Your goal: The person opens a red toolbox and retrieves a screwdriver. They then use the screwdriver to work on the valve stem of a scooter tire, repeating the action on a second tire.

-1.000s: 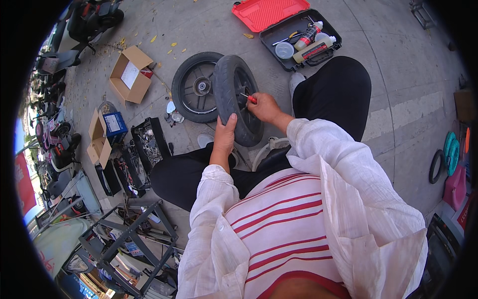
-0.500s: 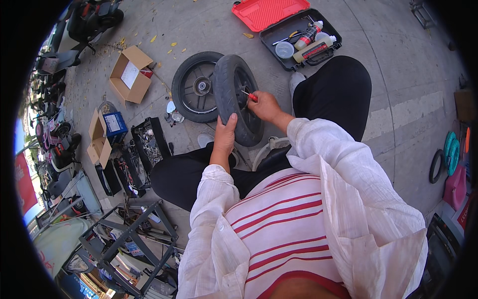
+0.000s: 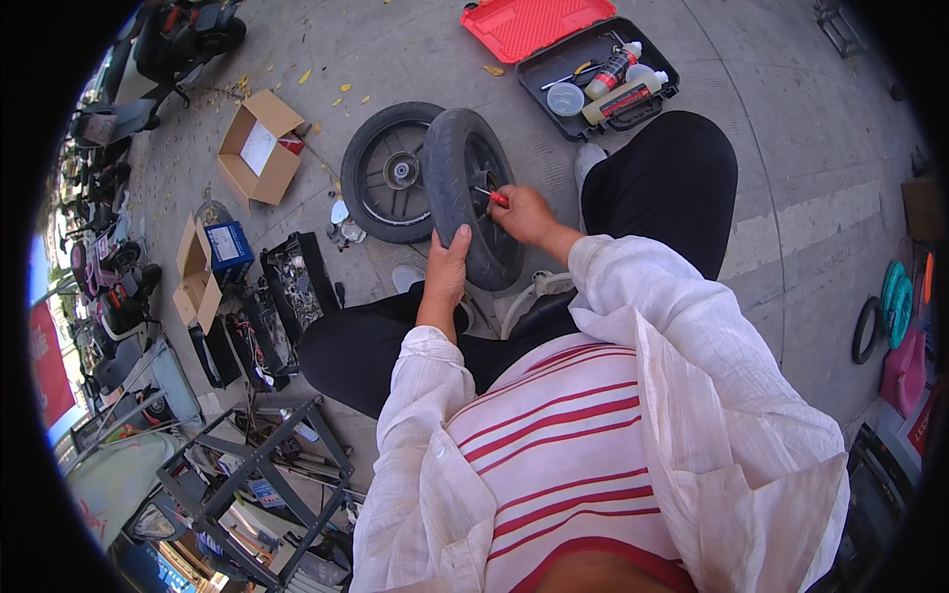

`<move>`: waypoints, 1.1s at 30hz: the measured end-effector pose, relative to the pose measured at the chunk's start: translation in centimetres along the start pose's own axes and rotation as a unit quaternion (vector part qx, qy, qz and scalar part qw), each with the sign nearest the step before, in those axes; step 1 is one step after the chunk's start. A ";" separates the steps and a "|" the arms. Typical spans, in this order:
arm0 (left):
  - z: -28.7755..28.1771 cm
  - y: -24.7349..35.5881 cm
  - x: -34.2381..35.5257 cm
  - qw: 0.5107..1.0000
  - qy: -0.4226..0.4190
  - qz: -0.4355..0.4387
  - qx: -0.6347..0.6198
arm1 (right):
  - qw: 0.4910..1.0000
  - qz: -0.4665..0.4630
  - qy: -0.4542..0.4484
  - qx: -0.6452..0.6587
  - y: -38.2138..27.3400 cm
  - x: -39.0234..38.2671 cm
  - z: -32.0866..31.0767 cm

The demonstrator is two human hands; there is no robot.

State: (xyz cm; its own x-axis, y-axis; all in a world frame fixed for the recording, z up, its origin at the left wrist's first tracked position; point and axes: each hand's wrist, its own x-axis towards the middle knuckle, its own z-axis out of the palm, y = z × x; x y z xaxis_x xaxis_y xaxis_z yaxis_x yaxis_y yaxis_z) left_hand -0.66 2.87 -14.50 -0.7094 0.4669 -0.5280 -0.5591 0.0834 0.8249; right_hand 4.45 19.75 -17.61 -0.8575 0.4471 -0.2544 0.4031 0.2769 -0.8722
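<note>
A black wheel with a tyre (image 3: 457,188) stands on edge before me, tilted, its hub side facing right. My left hand (image 3: 448,267) grips the tyre's near left side; the thumb lies over the tread and the other fingers are mostly hidden. In my right hand (image 3: 529,214) is a small screwdriver with a red handle (image 3: 499,200). Its thin metal shaft points left into the wheel's hub area, where I cannot make out exactly what the tip touches. Just behind and left lies a second wheel (image 3: 368,204), flat on the ground, its hub facing up.
An open black toolbox (image 3: 565,121) with a red lid, holding bottles and tubs, sits at the far right. Open cardboard boxes (image 3: 281,184) and black trays of parts (image 3: 299,282) are on the left. A metal frame (image 3: 213,504) stands near left, and parked scooters (image 3: 183,44) line the far left.
My right hand and the screwdriver have shifted slightly left and down, and the shaft's angle has changed a little. The left hand and the wheel look unmoved.
</note>
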 end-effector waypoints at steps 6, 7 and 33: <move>0.1 0.0 0.0 1.000 0.000 -0.003 0.003 | 1.000 -0.014 0.001 0.000 0.2 0.0 0.1; 0.1 0.1 -0.1 1.000 -0.001 -0.003 0.005 | 1.000 -0.018 0.001 -0.001 0.2 0.0 0.1; 0.1 0.2 -0.1 1.000 -0.004 -0.010 -0.016 | 0.999 -0.001 0.000 0.053 0.5 0.2 0.4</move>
State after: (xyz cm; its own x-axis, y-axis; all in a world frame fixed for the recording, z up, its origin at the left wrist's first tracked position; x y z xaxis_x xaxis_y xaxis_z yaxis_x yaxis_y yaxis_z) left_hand -0.63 2.96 -14.22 -0.6947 0.4715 -0.5432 -0.5870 0.0649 0.8070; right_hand 4.34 19.64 -18.32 -0.8582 0.4464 -0.2534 0.3659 0.1857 -0.9119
